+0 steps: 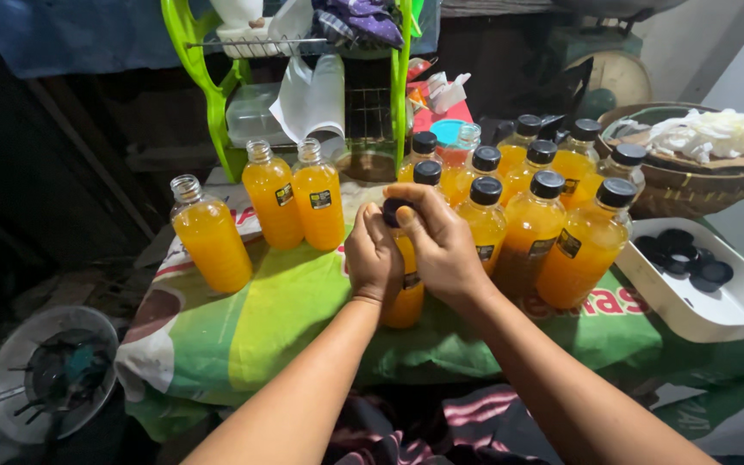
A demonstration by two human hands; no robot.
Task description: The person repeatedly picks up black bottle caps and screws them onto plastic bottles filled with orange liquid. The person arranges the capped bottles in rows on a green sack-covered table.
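My surface [217,344] wears a green printed sack; on it stand orange juice bottles [531,232], three uncapped ones [273,202], and a white tray [725,319] of black caps [691,258].

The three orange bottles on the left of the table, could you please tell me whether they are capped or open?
Open. The three orange bottles show bare clear threaded necks, unlike the black-capped bottles on the right.

Both bare forearms reach forward and converge, the left hand [373,258] upright with its fingers curled and palm turned inward, the right hand [441,241] just beside and slightly above it, wrist bent, its fingers arched over and pinched together at the left hand's fingertips.
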